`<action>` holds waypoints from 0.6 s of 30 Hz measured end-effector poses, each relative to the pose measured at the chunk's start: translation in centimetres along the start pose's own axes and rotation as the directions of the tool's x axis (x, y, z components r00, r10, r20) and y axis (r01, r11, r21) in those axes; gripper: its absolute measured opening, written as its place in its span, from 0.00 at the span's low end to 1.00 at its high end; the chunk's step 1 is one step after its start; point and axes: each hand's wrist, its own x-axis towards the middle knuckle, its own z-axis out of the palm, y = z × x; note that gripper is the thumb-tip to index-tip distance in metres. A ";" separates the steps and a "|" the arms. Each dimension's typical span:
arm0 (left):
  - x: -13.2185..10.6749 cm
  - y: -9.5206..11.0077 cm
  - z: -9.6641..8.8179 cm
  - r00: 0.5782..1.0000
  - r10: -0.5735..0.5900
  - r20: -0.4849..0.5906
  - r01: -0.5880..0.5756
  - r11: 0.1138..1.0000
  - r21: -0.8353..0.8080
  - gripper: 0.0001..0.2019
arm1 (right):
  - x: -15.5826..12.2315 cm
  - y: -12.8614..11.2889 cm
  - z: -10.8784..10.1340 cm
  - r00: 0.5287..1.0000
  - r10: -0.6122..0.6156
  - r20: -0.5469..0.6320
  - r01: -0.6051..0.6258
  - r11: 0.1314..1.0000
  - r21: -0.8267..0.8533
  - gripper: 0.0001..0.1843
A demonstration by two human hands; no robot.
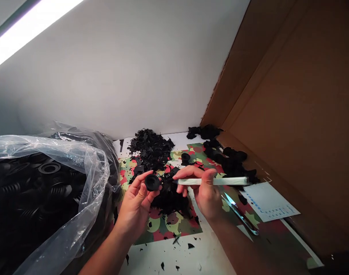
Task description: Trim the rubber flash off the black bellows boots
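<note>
My left hand (136, 200) pinches a small round black rubber part (152, 182) between thumb and fingers, held up over the table. My right hand (201, 189) grips a slim white-handled knife (217, 181), its tip pointing left toward the rubber part and nearly touching it. Below both hands lies a heap of black rubber trimmings (170, 196) on a camouflage-patterned mat (163, 225).
A clear plastic bag (48, 183) full of black rubber parts fills the left. More trimmings (150, 147) are piled at the back and along the cardboard wall (291, 95) on the right. Another black part (185, 157), scissors (240, 215) and a printed sheet (269, 200) lie on the table.
</note>
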 end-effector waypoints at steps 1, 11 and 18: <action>0.0 0.1 0.0 1.000 -0.016 -0.001 0.016 1.000 -0.015 0.26 | 0.0 0.0 0.1 1.000 -0.023 0.003 0.023 1.000 -0.008 0.44; -0.2 0.1 0.2 0.997 -0.078 0.023 0.078 0.997 0.014 0.23 | -0.3 -0.8 0.5 0.967 -0.127 0.221 0.200 0.916 -0.348 0.24; -0.3 -0.6 -0.7 0.954 0.289 0.076 -0.289 0.828 0.481 0.30 | -0.5 -0.5 1.8 0.970 -0.092 0.226 0.171 0.916 -0.362 0.12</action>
